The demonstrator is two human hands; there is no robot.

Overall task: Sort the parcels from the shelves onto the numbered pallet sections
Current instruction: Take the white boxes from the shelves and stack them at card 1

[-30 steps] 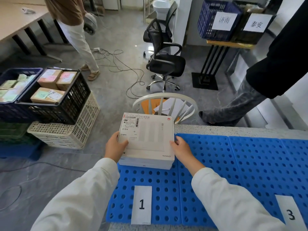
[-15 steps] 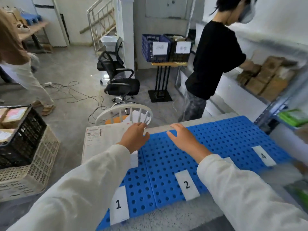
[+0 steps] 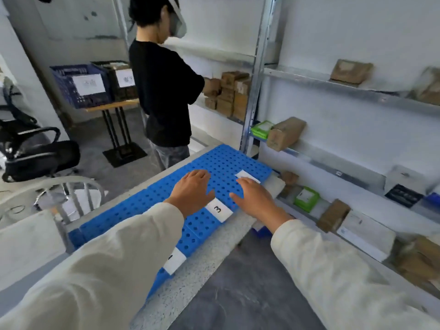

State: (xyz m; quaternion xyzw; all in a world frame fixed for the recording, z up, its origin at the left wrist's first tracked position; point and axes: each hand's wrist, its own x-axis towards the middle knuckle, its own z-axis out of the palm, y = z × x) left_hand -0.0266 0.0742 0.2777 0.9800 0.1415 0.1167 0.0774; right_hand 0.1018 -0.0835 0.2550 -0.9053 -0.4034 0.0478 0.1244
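One pallet label (image 3: 175, 262) half behind sleeve (image 3: 107, 258)

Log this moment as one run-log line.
left hand: open, empty | right hand: open, empty | position: both above blue pallet near label 3 | next: probably a shelf parcel

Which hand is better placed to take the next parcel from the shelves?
Right, probably. The right hand is open, empty, at the edge of the blue perforated plastic pallet nearest the grey metal shelves; the left hand is farther away.

Shelves (image 3: 333, 84) right of pallet (image 3: 228, 163)
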